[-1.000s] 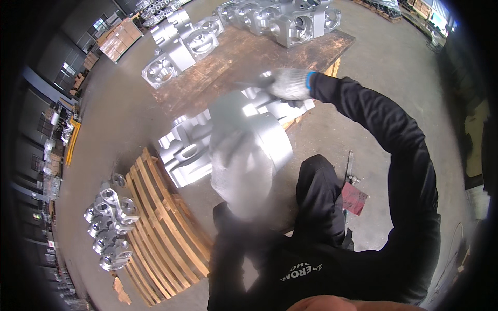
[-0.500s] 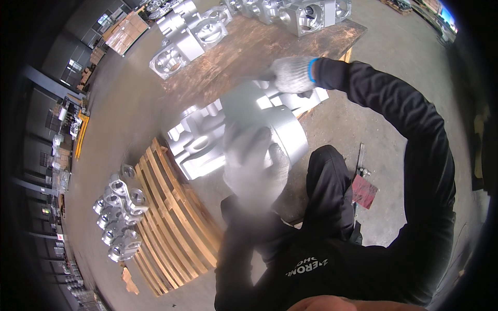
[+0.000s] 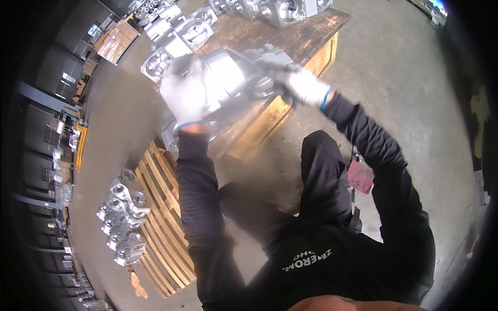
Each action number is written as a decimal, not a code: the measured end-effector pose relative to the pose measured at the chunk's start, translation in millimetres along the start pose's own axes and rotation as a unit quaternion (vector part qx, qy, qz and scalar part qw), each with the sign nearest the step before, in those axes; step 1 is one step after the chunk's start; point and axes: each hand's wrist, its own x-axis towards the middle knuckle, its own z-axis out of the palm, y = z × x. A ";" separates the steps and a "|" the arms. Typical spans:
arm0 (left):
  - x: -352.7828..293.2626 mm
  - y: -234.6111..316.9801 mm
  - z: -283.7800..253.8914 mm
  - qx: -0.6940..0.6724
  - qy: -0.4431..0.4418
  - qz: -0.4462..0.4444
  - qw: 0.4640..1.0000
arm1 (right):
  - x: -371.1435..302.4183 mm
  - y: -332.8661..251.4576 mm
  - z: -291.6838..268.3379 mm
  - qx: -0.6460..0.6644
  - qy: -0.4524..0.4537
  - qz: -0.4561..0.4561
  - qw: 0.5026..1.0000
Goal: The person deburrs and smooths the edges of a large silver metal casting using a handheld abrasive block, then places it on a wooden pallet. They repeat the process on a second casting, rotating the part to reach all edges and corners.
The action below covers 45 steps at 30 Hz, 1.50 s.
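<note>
A large silver metal casting (image 3: pixel 225 75), with a broad rounded body, is tilted above the wooden bench top and smeared by motion. My left hand (image 3: pixel 184 93), in a white knit glove, is closed on its left end, the fingers curled over the far side. At the casting's right end is my gloved right hand (image 3: pixel 307 87), fingers bent toward the metal. Something dark and blurred shows at those fingers; I cannot make out its kind. Another silver casting part (image 3: pixel 168 129) shows partly behind my left wrist.
More silver castings (image 3: pixel 194 32) stand along the back of the wooden bench (image 3: pixel 316 31). On the floor at left, a slatted wooden pallet (image 3: pixel 165 207) carries several castings (image 3: pixel 124 217). A red rectangular piece (image 3: pixel 360 176) lies beside my right knee.
Both hands have moved farther away over the bench, the left one to the casting's left end. The casting has turned and shifted away from me. My right hand has come slightly nearer its end.
</note>
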 end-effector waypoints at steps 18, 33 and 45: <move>61.3 -49.9 14.5 -0.043 -0.056 0.021 0.997 | 28.7 23.5 181.3 0.363 0.279 -0.100 0.883; 62.6 -39.5 14.5 0.042 -0.060 0.026 0.997 | 40.3 4.4 122.1 0.735 0.111 0.134 0.655; 58.9 -33.7 12.4 -0.002 -0.089 0.032 0.995 | 54.8 43.7 63.3 0.610 -0.054 0.095 0.785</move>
